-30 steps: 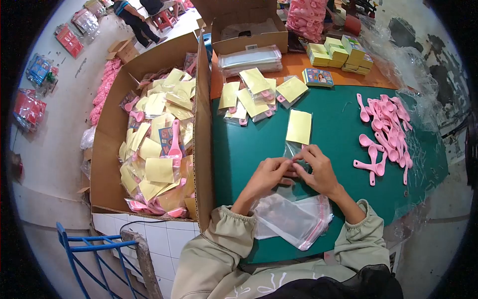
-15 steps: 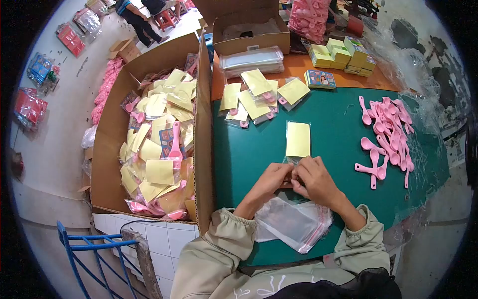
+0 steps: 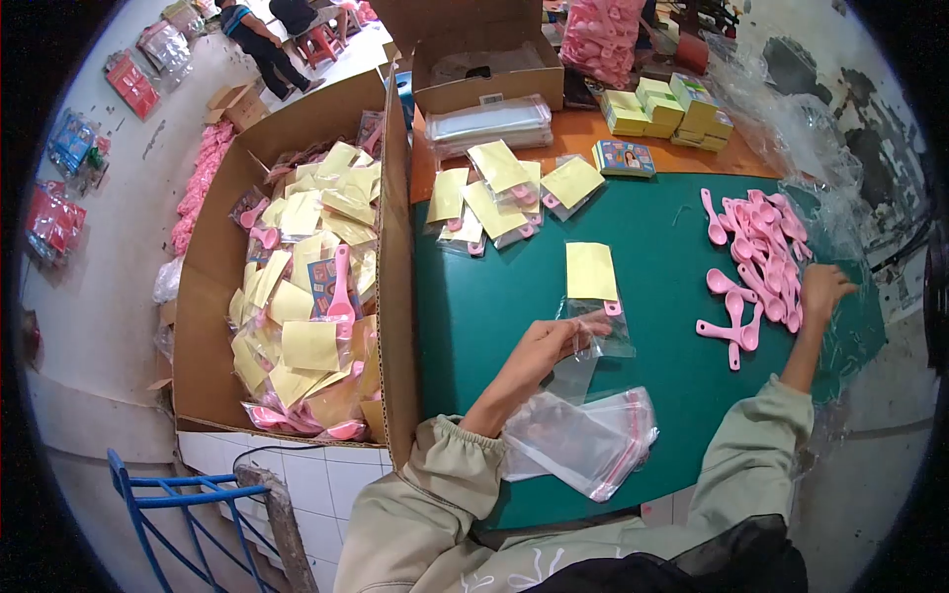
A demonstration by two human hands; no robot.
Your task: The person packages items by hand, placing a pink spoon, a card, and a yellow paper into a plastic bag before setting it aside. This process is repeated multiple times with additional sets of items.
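A clear plastic bag (image 3: 615,342) lies on the green table, holding a yellow card (image 3: 590,271) and a pink spoon whose handle end (image 3: 612,307) shows below the card. My left hand (image 3: 559,344) is at the lower end of this bag, its fingers closed on clear plastic. Below that hand, another sheet of clear film (image 3: 570,378) reaches toward a stack of empty clear bags (image 3: 583,440). Out to the right, my right hand (image 3: 822,293) hovers beside the heap of pink spoons (image 3: 771,247), fingers apart, with nothing visible in it.
A large cardboard box (image 3: 398,296) full of packed bags stands at left. Several packed bags (image 3: 494,203) lie at the table's back, near stacked cards (image 3: 625,158) and more clear bags (image 3: 489,124). Thin plastic strips (image 3: 840,341) litter the right edge. A blue metal frame (image 3: 188,484) stands lower left.
My right hand has left the bag and swung right, past the spoons. My left hand stays at the bag, whose lower end and spoon handle now show.
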